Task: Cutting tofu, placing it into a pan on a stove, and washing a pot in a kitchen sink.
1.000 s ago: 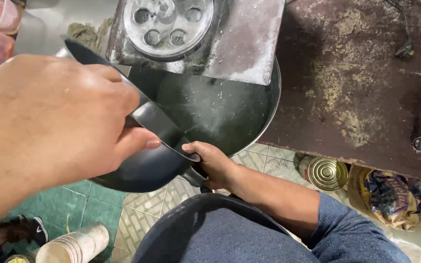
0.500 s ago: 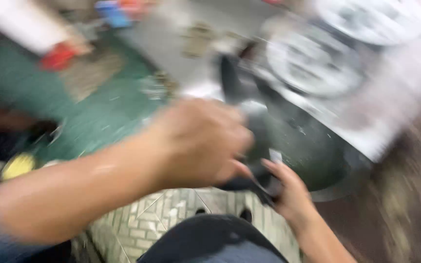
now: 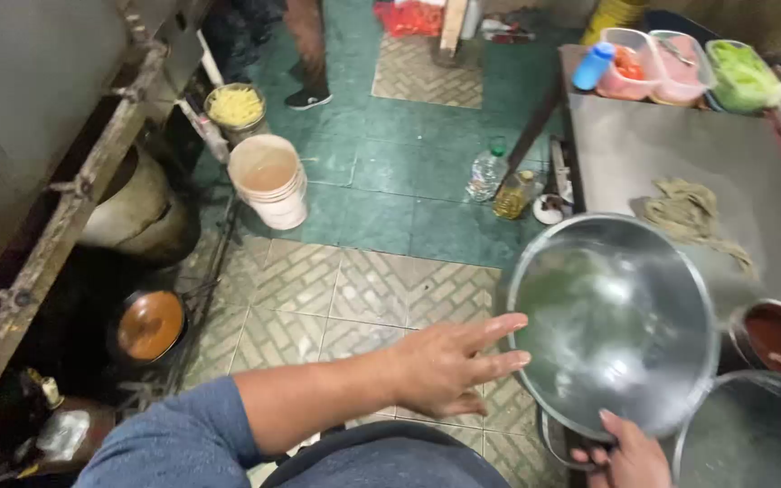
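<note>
Right now your left hand (image 3: 449, 366) is flat and empty, fingers spread, pointing at the steel wok (image 3: 612, 321) just beyond its fingertips. Your right hand (image 3: 630, 456) grips the wok's near rim from below, so it's the closer one.

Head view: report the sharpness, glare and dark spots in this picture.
Head view: mostly sharp; the left hand is slightly soft at the fingers; the steel bowl shows hazy reflections without hard glare; the area under the left counter around the brown-lidded pot is deep in shadow; wide-angle distortion bends the floor tiles.
</note>
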